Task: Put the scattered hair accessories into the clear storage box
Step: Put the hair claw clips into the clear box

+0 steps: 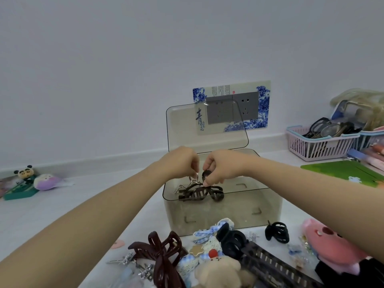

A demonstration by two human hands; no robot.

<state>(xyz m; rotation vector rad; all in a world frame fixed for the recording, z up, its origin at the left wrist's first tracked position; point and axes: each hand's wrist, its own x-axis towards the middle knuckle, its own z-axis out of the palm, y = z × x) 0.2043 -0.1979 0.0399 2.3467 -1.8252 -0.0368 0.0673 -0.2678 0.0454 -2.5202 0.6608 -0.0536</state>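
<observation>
Both hands hover over the open clear storage box (220, 206), the left hand (182, 163) pinching a silver clip (192, 180), the right hand (220, 167) a brown claw clip (200, 193), while many accessories (207, 252) await at the tabletop's near edge

- both arms stretched forward, angling in so the hands nearly meet
- left hand (182, 163) knuckles up, fingertips pinched together pointing down
- right hand (220, 166) same deal, fingers curled and pinching

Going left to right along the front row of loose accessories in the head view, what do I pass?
Dark red bow claw clip → beige plush bear → small black claw clip → pink plush clip.
</observation>
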